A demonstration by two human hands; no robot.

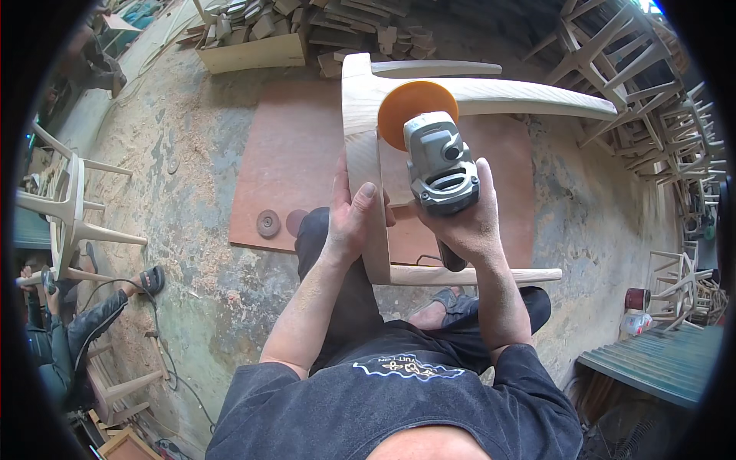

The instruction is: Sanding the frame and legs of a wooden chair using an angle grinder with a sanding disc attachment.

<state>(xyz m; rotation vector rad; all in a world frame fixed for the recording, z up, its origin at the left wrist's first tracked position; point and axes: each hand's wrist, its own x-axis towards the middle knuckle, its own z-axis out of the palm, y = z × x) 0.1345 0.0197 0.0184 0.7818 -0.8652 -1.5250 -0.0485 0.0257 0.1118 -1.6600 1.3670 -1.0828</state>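
A pale wooden chair frame (359,107) lies across in front of me, its legs pointing to the right. My left hand (354,218) is closed around its near rail, thumb on top and fingertips showing on the inner side. My right hand (474,228) grips an angle grinder (435,146) with a grey gear head. The grinder's orange disc (395,113) overlaps the joint between the rail and the far leg; whether it touches the wood I cannot tell. Wood dust coats both hands and forearms.
Beneath the frame lies a reddish board (284,153), with a small round disc (268,224) on it. Wood offcuts (261,23) are piled beyond. Stacked chair frames (644,84) stand at right. At left a co-worker (57,330) sits by another chair frame (69,199), near a cable (157,322).
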